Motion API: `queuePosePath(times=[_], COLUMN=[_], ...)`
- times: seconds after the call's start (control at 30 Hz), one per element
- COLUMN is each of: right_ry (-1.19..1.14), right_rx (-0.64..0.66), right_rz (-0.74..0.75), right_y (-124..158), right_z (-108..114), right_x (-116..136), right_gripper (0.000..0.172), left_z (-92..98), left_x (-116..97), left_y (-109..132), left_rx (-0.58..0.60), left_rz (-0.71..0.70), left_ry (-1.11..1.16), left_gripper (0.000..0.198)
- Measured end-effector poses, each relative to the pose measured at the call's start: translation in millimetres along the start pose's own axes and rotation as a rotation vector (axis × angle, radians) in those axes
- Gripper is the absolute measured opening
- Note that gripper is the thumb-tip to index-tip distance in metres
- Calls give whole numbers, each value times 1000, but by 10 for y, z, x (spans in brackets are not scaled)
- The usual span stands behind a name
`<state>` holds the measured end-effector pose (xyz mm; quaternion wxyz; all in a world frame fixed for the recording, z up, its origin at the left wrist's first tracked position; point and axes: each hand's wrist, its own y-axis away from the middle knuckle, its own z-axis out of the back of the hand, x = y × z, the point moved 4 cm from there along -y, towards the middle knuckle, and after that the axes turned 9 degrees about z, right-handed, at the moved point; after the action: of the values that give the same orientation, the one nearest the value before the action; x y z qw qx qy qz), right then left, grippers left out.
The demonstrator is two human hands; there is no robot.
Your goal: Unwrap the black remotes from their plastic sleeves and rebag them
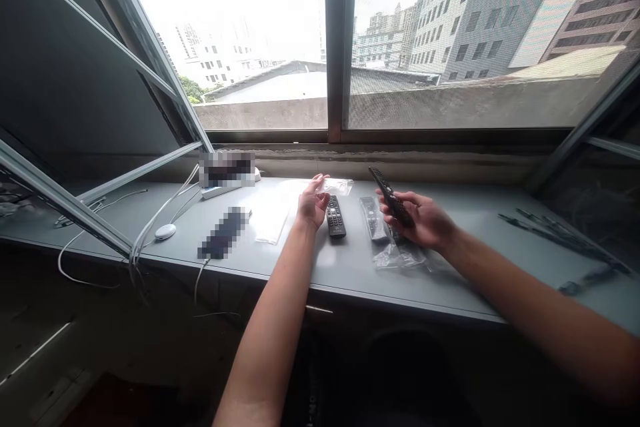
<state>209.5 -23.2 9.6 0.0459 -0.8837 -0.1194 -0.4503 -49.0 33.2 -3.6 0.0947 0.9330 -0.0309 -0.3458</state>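
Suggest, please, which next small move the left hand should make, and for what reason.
Perhaps the left hand should lift the clear plastic bag: the bag lies right by its fingertips, and the right hand is occupied, holding a tilted black remote. I cannot tell whether the left fingers already grip the plastic.

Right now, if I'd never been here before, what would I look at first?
Probably the big bright window across the top, with tall buildings outside. Next, perhaps the right hand, holding a tilted black remote over the grey table. Nearer the middle, the left hand is beside a second remote lying flat.
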Motion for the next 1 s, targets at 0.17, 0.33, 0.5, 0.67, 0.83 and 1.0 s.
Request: queuePosePath(times=[0.17,0.33,0.5,0.67,0.83,1.0], right_ry=[305,504,594,674,620,641], right_rx=[18,45,116,165,188,196], right_rz=[123,312,461,547,587,580], right_y=[-13,29,96,111,97,101], right_z=[35,-17,-116,-167,-179,-183], right_x=[-21,-21,28,82,79,56], right_gripper=[17,46,53,44,40,43], left_z=[10,13,-8,-8,4,4], left_x=[4,10,5,7,10,8], left_y=[-17,-13,9,8,-7,3], left_rx=[19,15,14,7,15,6], left_rz=[-7,-6,-14,-3,-6,-1], left_ry=[-10,-7,-23,-7,-10,-5], left_gripper=[21,22,19,22,18,18])
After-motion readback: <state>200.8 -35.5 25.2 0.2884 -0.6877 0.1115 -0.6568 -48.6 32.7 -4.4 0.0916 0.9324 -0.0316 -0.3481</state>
